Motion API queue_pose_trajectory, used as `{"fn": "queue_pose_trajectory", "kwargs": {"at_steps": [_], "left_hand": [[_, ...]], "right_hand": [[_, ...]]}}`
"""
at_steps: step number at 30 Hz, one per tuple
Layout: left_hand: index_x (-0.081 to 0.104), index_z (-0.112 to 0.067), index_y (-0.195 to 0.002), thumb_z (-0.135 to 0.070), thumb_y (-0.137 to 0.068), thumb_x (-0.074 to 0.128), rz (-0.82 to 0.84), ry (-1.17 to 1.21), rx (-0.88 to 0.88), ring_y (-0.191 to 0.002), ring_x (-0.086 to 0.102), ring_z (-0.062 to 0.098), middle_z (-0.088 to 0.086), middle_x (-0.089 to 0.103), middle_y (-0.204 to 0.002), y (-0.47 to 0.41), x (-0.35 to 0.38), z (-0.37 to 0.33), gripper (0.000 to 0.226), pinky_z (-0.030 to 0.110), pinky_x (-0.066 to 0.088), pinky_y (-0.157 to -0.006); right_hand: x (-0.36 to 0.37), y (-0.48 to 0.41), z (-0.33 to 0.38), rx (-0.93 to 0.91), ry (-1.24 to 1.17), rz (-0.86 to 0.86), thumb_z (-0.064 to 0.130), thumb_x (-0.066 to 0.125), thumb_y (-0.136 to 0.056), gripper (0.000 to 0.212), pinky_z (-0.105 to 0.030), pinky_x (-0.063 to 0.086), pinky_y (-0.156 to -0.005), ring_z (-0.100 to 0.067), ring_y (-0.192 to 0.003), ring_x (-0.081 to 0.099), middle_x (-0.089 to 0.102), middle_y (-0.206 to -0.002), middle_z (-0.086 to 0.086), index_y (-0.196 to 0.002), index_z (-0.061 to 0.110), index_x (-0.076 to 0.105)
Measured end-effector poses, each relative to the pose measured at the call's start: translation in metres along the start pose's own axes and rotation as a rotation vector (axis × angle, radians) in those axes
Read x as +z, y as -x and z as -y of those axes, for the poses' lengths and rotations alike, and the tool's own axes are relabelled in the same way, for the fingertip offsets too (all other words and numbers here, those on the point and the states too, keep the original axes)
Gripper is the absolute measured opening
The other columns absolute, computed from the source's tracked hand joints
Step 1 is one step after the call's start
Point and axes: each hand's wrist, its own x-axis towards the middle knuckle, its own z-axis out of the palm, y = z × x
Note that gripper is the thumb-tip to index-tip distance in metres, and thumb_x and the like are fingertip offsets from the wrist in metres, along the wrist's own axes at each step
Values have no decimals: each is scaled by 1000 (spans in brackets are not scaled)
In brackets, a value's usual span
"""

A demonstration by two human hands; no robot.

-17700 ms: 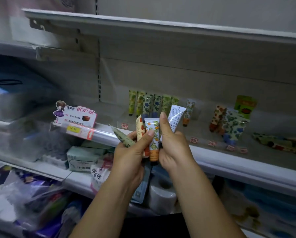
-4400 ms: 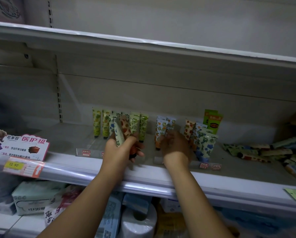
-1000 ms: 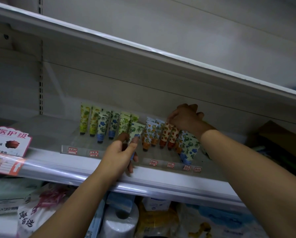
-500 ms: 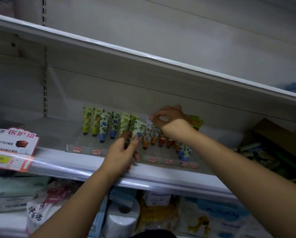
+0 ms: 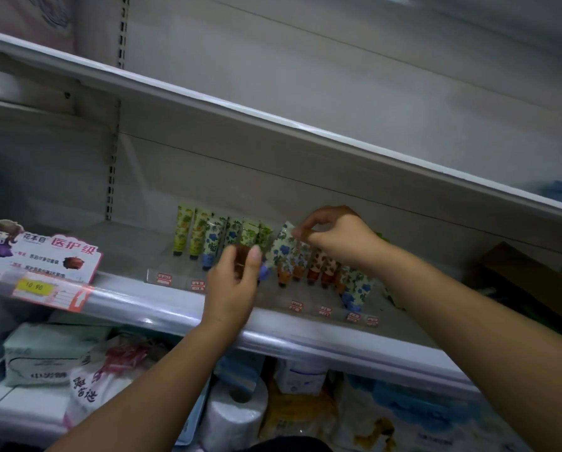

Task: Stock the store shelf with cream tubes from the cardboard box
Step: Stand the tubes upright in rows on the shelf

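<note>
You are pinching the top edge of the blue-flowered tube (image 5: 283, 244) between the thumb and fingers (image 5: 301, 231) of your right hand (image 5: 336, 238); those fingers are clamping on the tube's crimped end. The tube is leaning to the right, cap down, in the middle of the shelf (image 5: 143, 316), and its blue cap is resting just beside your left hand (image 5: 235, 283).

Your left hand is reaching in from below, with the thumb (image 5: 255, 256) raised and the fingers curling in front of the row. You cannot tell from this view whether they are gripping anything, as the hand is hiding that spot.

The row of tubes (image 5: 185, 230) is standing cap down along the back of the shelf: green and blue patterns are sitting to the left of the leaning tube, orange-capped ones and one more blue-flowered one to its right. Red price tags (image 5: 164, 278) are lining the shelf in front of them.

The cardboard box (image 5: 517, 278) is sitting at the far right of the same shelf, well apart from the row. A pink sign (image 5: 56, 256) is hanging on the front rail at the left. A paper roll (image 5: 234, 415) and a tissue pack (image 5: 42, 353) are sitting on the level below.
</note>
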Motion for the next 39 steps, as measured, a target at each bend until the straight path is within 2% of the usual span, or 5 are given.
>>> {"fn": "queue_pose_trajectory", "kwargs": {"at_steps": [3,10,16,23,39], "left_hand": [[55,-11,-92,-37,-107,46,-222,90,-65,-67,59,6,10,62,-84,-9,-8,-11,31,18,51,-55],[54,-17,-87,-48,-108,37,-323,-101,-24,-73,61,38,16,62,-81,-31,-63,-6,41,52,53,-64],[58,-12,-84,-48,-108,32,-311,-235,-70,-69,59,23,10,64,-76,-25,-89,18,50,41,47,-64],[53,-18,-82,-42,-108,29,-270,-668,-81,-59,50,20,0,54,-64,-22,-78,23,43,35,31,-54],[49,-20,-85,-35,-108,31,-272,-739,-83,-62,48,23,-5,48,-66,-23,-75,26,33,36,31,-59]], "right_hand": [[3,-10,7,31,-25,-6,41,79,-80,11,-32,56,-90,-12,-106,64,68,-117,8,-77,31,78],[31,-25,22,-47,60,-74,47,81,-77,13,-36,32,-112,-13,-122,42,52,-115,18,-69,40,74],[63,-42,37,-4,147,-101,40,78,-84,13,-15,12,-73,-23,-127,31,44,-131,10,-76,32,70],[85,-68,41,-2,284,-153,39,72,-88,15,-27,10,-84,-26,-130,26,40,-139,10,-82,26,76],[118,-91,40,-104,509,-94,32,64,-92,19,-41,17,-94,-27,-137,17,28,-157,4,-82,21,76]]}}
